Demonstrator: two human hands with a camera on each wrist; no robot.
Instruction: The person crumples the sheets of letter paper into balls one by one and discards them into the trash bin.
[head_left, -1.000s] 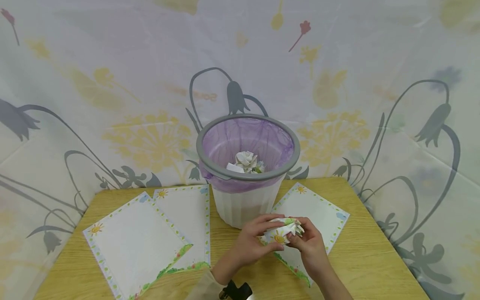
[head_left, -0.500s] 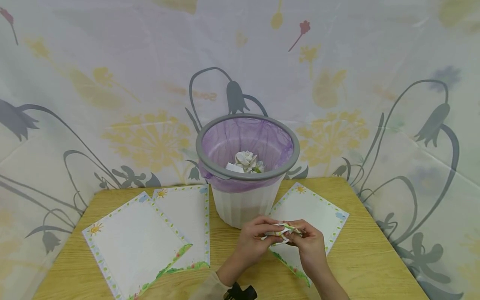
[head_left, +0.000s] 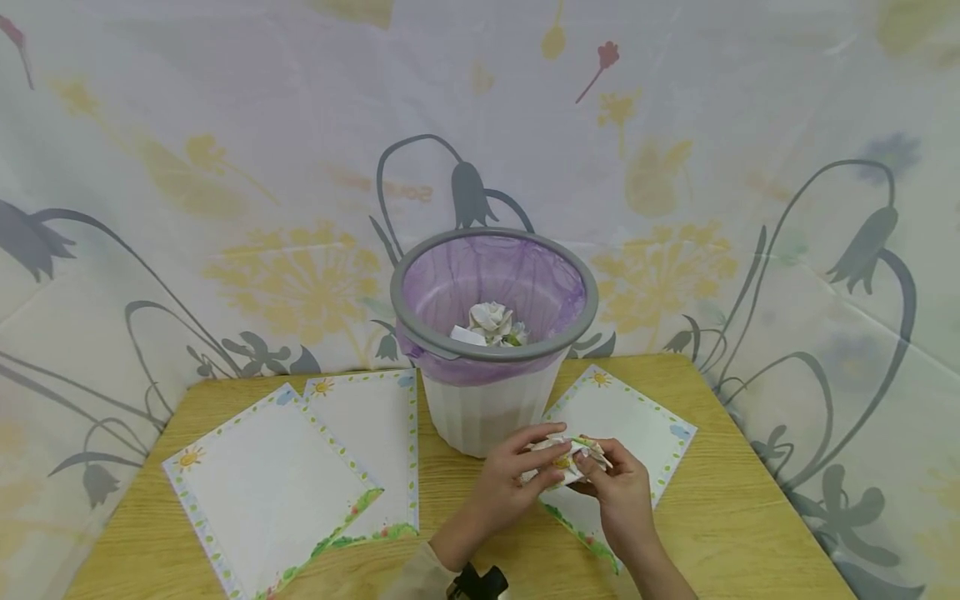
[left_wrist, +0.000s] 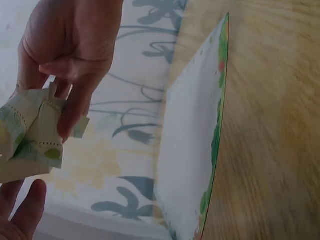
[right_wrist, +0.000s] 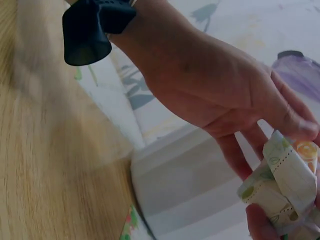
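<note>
Both hands hold a crumpled sheet of paper [left_wrist: 37, 132] between them, low in front of the bin. It is white with printed leaves, dotted lines and an orange sun. My left hand [head_left: 504, 477] has its fingers over the paper's left side in the head view. From the other side my right hand [head_left: 626, 493] grips it, thumb pressed on the near face. The right wrist view shows the left hand [right_wrist: 215, 90] from the side, fingers and thumb about the folded paper [right_wrist: 290, 185]. Below the hands a flat sheet [head_left: 622, 417] with a leafy border lies partly covered.
A white bin [head_left: 487, 417] with a grey rim and purple liner [head_left: 495, 271] stands at the table's back, crumpled papers [head_left: 491, 321] inside. Two overlapping bordered sheets, a front one [head_left: 262, 492] and a rear one [head_left: 367, 442], lie left on the wooden table [head_left: 750, 517]. Patterned cloth hangs behind.
The crumpled paper has been turned and squeezed between both hands; the sun print, hidden half a second ago, shows again. The left fingers have spread over it. Bin and flat sheets stay put.
</note>
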